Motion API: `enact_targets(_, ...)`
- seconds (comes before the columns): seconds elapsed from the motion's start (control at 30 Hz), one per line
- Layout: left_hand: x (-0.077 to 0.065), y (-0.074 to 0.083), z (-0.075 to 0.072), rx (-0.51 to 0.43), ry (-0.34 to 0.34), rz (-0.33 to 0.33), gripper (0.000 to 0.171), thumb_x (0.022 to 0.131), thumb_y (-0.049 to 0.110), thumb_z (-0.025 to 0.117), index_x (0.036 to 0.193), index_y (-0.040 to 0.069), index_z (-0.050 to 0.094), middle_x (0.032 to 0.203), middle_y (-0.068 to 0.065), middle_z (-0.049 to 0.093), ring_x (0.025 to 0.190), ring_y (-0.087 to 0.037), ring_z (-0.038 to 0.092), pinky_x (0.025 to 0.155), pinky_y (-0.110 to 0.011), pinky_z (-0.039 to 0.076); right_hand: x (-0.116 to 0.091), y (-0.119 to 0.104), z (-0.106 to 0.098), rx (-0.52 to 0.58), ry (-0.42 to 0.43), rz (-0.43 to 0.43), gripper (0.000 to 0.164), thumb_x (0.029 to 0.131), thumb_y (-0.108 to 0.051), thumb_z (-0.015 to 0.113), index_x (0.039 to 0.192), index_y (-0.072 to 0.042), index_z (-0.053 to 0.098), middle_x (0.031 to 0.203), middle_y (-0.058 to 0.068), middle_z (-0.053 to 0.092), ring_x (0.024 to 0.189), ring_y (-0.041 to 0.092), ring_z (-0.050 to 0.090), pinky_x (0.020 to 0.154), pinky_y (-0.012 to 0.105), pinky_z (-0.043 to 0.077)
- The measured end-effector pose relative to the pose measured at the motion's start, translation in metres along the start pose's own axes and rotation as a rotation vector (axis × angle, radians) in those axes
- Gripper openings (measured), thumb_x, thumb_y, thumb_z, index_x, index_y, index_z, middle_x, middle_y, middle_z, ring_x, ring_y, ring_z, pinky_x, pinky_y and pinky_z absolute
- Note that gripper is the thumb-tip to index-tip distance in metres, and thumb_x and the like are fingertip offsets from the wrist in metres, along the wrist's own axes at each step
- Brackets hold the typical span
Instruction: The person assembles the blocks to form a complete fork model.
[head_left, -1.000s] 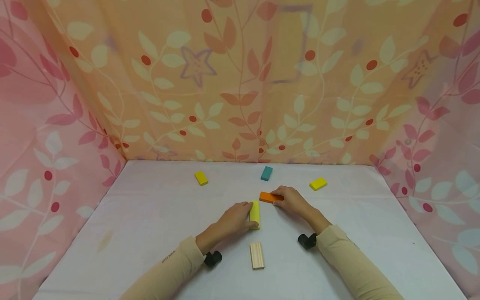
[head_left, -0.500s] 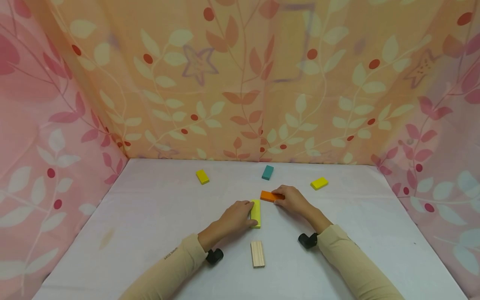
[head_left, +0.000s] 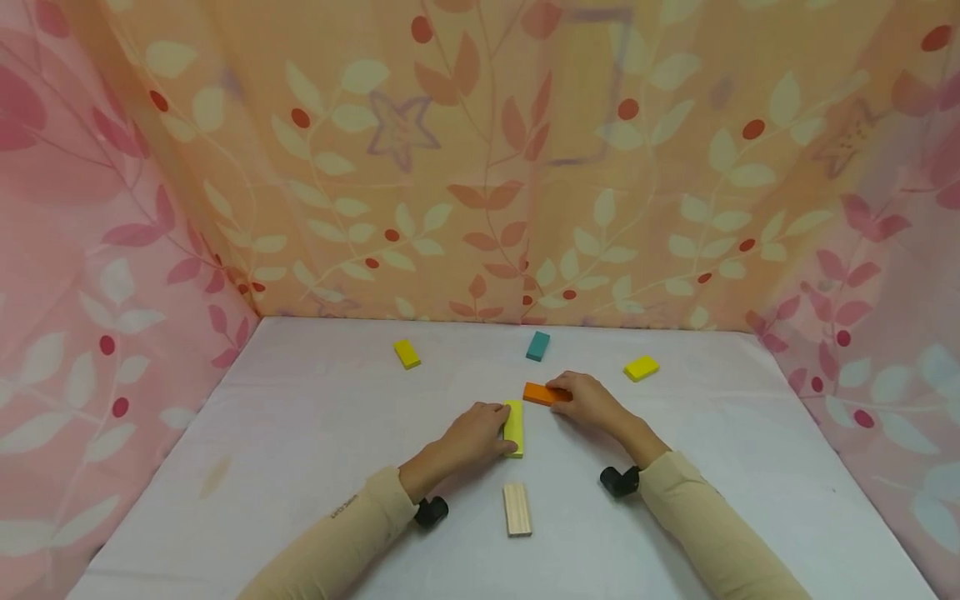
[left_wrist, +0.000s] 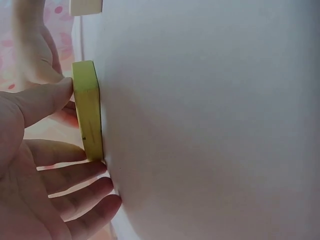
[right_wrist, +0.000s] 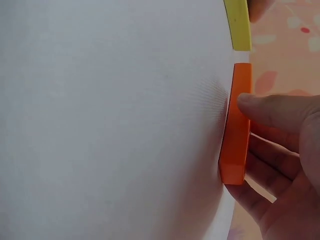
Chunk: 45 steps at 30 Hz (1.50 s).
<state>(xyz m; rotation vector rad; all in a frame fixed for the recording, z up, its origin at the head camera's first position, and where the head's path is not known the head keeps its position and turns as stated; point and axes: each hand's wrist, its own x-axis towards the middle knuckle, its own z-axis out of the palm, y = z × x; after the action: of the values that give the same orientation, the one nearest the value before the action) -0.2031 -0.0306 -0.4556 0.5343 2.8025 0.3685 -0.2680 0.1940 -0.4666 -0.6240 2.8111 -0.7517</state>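
My left hand [head_left: 471, 437] holds a yellow-green wooden block [head_left: 513, 429] near the middle of the table, thumb at its near end and forefinger at its far end. The left wrist view shows this grip on the block [left_wrist: 91, 122] from the side. To the right and slightly farther off, my right hand [head_left: 588, 404] pinches an orange block [head_left: 536, 393] lying roughly crosswise. Its thumb presses the orange block's side [right_wrist: 236, 132] in the right wrist view, with fingers behind and at one end. A small gap separates the two held blocks.
A plain wood block [head_left: 517, 510] lies nearer me. Farther back are a teal block [head_left: 537, 346], a yellow block [head_left: 407, 354] to the left and another yellow block [head_left: 641, 368] to the right. A white cloth [head_left: 315, 417] covers the table; patterned curtains [head_left: 480, 167] enclose it.
The head view shifts slightly, so everything appears a little farther right. Both hands keep their grips, and the blocks show no clear movement on the table.
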Motion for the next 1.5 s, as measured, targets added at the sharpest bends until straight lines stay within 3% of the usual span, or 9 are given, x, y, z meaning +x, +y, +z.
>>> enact_targets(0.3,0.001,0.006,-0.001,0.0,-0.004,-0.004,0.065,0.088,0.041,0.07,0.141,0.009,0.051,0.143,-0.007,0.054,0.131,-0.025,0.049,0.108,-0.041,0.045,-0.005,0.005,-0.01,-0.001,-0.018,0.02,0.036,0.086,-0.013,0.072,0.119,0.001,0.066,0.108,0.01,0.065,0.094,0.021,0.057,0.093,0.044,0.052)
enact_targets(0.7,0.0,0.006,-0.002,-0.008,-0.007,-0.005,0.063,0.088,0.04,0.07,0.14,0.008,0.052,0.142,-0.007,0.055,0.128,-0.025,0.051,0.106,-0.041,0.046,0.005,0.005,-0.011,0.009,-0.037,-0.007,0.033,0.086,-0.011,0.073,0.117,-0.002,0.069,0.105,0.007,0.066,0.092,0.019,0.057,0.094,0.042,0.053)
enact_targets(1.5,0.001,0.001,-0.002,-0.006,0.009,0.008,0.063,0.087,0.041,0.072,0.137,0.008,0.055,0.137,-0.008,0.058,0.117,-0.023,0.054,0.101,-0.038,0.049,0.034,-0.026,-0.006,-0.015,-0.063,-0.112,0.031,0.086,-0.013,0.074,0.115,-0.002,0.07,0.105,0.007,0.067,0.093,0.018,0.059,0.094,0.04,0.053)
